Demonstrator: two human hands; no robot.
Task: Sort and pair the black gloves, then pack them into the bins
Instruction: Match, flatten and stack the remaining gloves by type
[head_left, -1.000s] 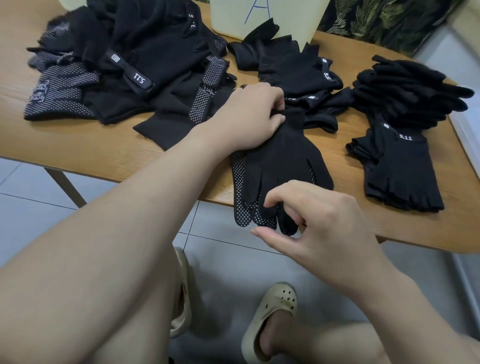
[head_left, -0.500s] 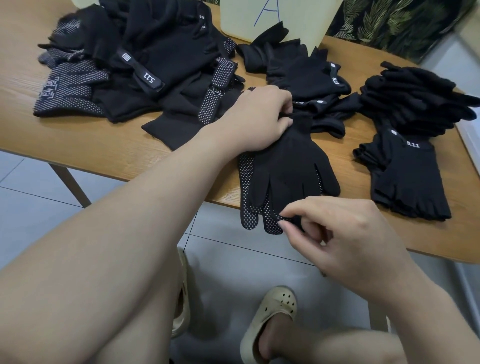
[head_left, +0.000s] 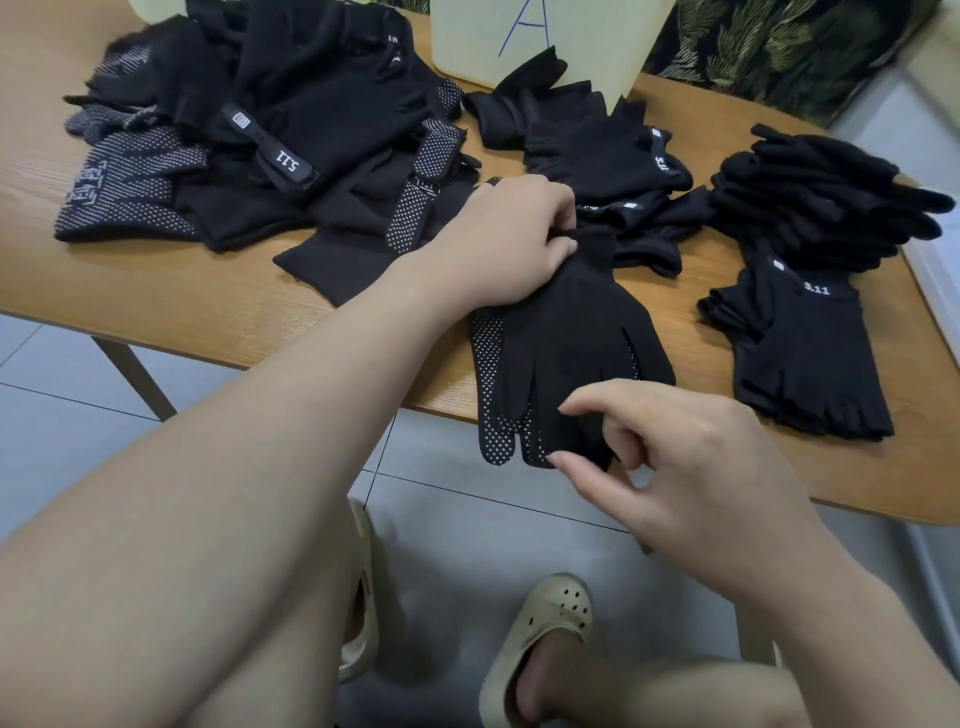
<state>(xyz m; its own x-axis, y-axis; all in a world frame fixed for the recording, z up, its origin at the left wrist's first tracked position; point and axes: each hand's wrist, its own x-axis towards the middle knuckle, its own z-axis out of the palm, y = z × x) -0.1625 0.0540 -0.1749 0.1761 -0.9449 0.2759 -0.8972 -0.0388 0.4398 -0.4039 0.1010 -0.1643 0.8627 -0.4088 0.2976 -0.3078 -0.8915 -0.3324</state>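
The left hand grips the cuffs of a dotted glove pair at the front edge of the wooden surface, while the right hand pinches the gloves' fingertips between thumb and curled forefinger where they hang over the edge. The two gloves lie one on the other, the upper showing plain black knit and the lower its white grip dots, so this pair appears matched and is being squared up.

Sorting is partly done, by the look of it. To the right, a neat stack of fingerless gloves with a white label lies flat, and just behind it a second bundle of full-finger gloves is stacked in order. Between these and the left hand, a smaller heap of labelled gloves looks half arranged. The large pile at the left remains mixed: dotted palms, strapped gloves and plain ones lie tangled together.

Packing seems not to have begun in earnest. A pale bin marked "A" stands at the back of the surface, touching the gloves nearest it; its inside is out of view, so whether anything is already in it cannot be told. A second pale container may sit at the far left corner, but only a sliver shows. Most of the work, both pairing and binning, looks to lie ahead.
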